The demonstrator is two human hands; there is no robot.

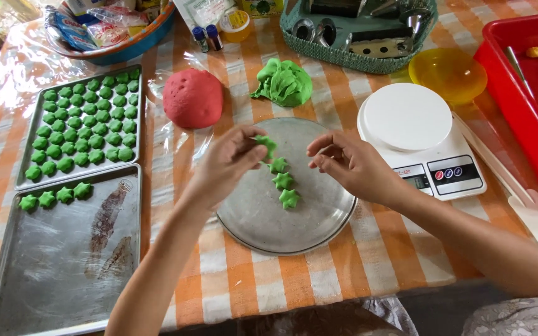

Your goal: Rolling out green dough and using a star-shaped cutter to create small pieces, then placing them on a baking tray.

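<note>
My left hand (226, 163) pinches a small green dough piece (268, 145) above the round metal plate (263, 218). Three green star-shaped dough pieces (283, 182) lie in a row on that plate, just below the held piece. My right hand (350, 163) hovers over the plate's right rim with fingers curled and apart, holding nothing that I can see. A lump of green dough (284, 82) and a red dough ball (192, 98) rest on plastic wrap beyond the plate.
Two metal trays sit at left: the far tray (23, 174) full of green pieces, the near tray (63, 261) with several stars. A white kitchen scale (415, 137), yellow bowl (448, 73), red tub (524, 93), white spatula (533, 211) and green basket (356, 37) stand right and behind.
</note>
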